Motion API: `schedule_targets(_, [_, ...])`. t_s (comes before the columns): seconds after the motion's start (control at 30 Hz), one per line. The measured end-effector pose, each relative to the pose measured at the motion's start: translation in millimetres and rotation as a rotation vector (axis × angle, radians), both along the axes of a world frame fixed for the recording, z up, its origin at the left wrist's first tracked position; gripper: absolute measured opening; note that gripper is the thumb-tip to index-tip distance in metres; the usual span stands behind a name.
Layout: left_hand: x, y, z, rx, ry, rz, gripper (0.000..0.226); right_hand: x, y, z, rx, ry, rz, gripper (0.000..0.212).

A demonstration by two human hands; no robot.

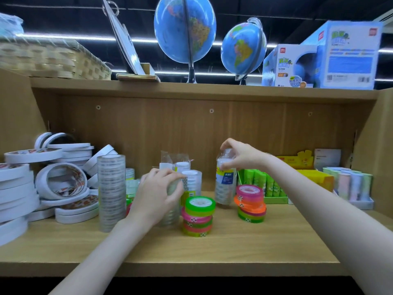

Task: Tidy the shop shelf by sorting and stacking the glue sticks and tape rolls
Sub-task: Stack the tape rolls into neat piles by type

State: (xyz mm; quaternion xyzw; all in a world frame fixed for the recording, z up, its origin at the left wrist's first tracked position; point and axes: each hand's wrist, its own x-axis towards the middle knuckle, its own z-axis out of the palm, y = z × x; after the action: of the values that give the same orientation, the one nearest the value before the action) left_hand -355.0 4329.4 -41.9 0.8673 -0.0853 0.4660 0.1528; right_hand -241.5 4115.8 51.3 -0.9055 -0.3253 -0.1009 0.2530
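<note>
From my remote feed: a wooden shelf [276,237] carries white tape rolls [19,188] heaped at left, a tall clear tape stack [111,192] beside them, 2 stacks of coloured tape rolls [198,216] at centre, and a tray of green glue sticks [263,184] at right.

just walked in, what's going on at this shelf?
A person is sorting tape on a wooden shop shelf. The left hand grips a wrapped stack of clear tape rolls; the right hand holds the top of another clear tape pack, standing upright. Two stacks of coloured tape rolls sit between them. White tape rolls are piled left, green glue sticks boxed right.
</note>
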Motion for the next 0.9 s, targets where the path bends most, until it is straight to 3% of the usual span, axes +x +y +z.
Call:
schedule_targets(0.07, [1,-1,9,-0.072,0.038,-0.034,0.056,5,8,-5,-0.063,-0.113,0.012,0.049])
schedule_targets(0.2, [15,1,26,-0.200,0.085,-0.012,0.028,26,29,-13,-0.191,-0.160,0.034,0.049])
schedule_targets(0.43, [27,6,31,-0.281,0.222,0.060,0.034,43,52,-6,-0.638,-0.499,-0.157,0.048])
schedule_targets(0.53, [26,8,25,-0.370,0.228,0.048,0.038,41,46,-1,-0.421,-0.416,-0.103,0.046])
schedule_targets(0.63, [23,9,16,-0.493,0.142,-0.006,0.040,29,48,11,-0.187,-0.331,0.129,0.040])
schedule_targets(0.73, [20,9,11,-0.600,0.099,-0.060,0.043,16,64,16,-0.328,-0.150,0.315,0.045])
schedule_targets(0.83, [17,13,11,-0.688,0.180,-0.160,0.043,17,79,11,-0.477,-0.051,0.293,0.051])
schedule_targets(0.9, [13,16,9,-0.680,0.242,-0.195,0.042,20,83,7,-0.478,-0.078,0.252,0.042])
